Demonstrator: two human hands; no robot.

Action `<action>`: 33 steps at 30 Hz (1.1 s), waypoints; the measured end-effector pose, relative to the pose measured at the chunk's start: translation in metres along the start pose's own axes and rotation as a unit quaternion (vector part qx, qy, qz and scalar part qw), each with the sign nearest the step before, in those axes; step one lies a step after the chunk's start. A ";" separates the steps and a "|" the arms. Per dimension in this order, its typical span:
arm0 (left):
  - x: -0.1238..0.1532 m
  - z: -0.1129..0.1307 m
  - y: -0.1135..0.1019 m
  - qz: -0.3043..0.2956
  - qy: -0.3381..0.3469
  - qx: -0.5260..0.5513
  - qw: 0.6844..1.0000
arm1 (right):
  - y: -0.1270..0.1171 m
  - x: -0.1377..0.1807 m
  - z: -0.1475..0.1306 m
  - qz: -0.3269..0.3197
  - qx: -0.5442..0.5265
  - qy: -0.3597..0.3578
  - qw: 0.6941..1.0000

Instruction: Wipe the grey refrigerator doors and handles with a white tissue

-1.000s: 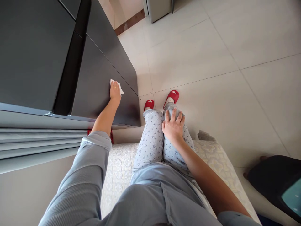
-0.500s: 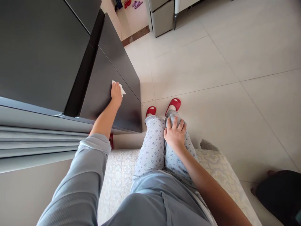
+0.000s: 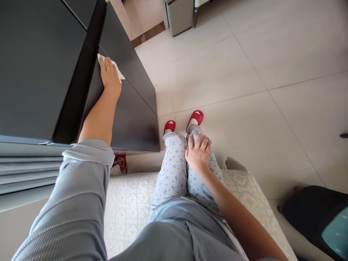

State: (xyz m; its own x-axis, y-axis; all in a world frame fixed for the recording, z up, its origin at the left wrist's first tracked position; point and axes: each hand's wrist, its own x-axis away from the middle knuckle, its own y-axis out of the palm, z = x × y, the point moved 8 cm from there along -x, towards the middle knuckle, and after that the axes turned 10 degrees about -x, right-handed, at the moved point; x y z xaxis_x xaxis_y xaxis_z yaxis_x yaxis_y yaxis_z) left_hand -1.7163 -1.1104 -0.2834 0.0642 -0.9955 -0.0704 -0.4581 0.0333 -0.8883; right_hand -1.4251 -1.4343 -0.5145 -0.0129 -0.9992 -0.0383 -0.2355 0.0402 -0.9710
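Note:
My left hand (image 3: 110,75) presses a thin white cloth (image 3: 119,74) flat against the dark cabinet front (image 3: 133,119), near its upper edge. A ring shows on one finger, and the cloth sticks out past the fingertips and along the hand's right side. Whether it is fabric or a paper wipe I cannot tell. On my knee, over the patterned trousers (image 3: 174,163), lies my right hand (image 3: 198,154) with its fingers spread and nothing in it.
I sit on a padded seat with a cream quilted cover (image 3: 130,203). Red slippers (image 3: 196,117) are on my feet on the tiled floor. Grey curtains (image 3: 27,177) hang at the left. A dark stool-like object (image 3: 307,210) stands at the right, and a grey cabinet (image 3: 181,16) at the back.
My left hand has slid the white cloth up and to the left along the cabinet front. The view has shifted slightly. My right hand stays on the knee.

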 end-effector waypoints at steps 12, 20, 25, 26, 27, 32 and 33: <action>-0.022 0.039 0.086 0.004 0.059 -0.021 0.998 | 0.002 -0.003 -0.001 -0.013 -0.013 0.003 1.000; 0.041 0.097 0.190 -0.071 0.120 -0.010 0.990 | 0.005 -0.003 0.000 -0.014 -0.010 0.008 1.000; 0.111 0.126 0.241 -0.140 0.163 -0.037 0.976 | 0.007 -0.003 0.000 -0.011 -0.005 0.002 1.000; 0.123 0.130 0.248 -0.155 0.168 -0.028 0.973 | 0.007 -0.003 0.000 -0.010 -0.004 0.001 1.000; 0.134 0.133 0.254 -0.169 0.172 -0.017 0.970 | 0.006 -0.003 0.000 -0.009 -0.004 0.001 1.000; 0.152 0.133 0.252 -0.175 0.180 -0.014 0.968 | 0.006 -0.002 -0.001 -0.015 -0.011 0.002 1.000; 0.147 0.129 0.246 -0.169 0.178 -0.018 0.969 | 0.006 -0.002 -0.001 -0.019 -0.012 0.003 1.000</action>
State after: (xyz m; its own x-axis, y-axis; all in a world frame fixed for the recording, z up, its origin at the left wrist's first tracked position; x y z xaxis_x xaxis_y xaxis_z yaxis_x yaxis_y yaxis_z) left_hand -1.7054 -1.2366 -0.5703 -0.0911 -0.9172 0.3879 -0.4956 -0.2961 -0.8165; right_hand -1.4271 -1.4317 -0.5200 -0.0082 -1.0000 0.0006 -0.2600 0.0016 -0.9656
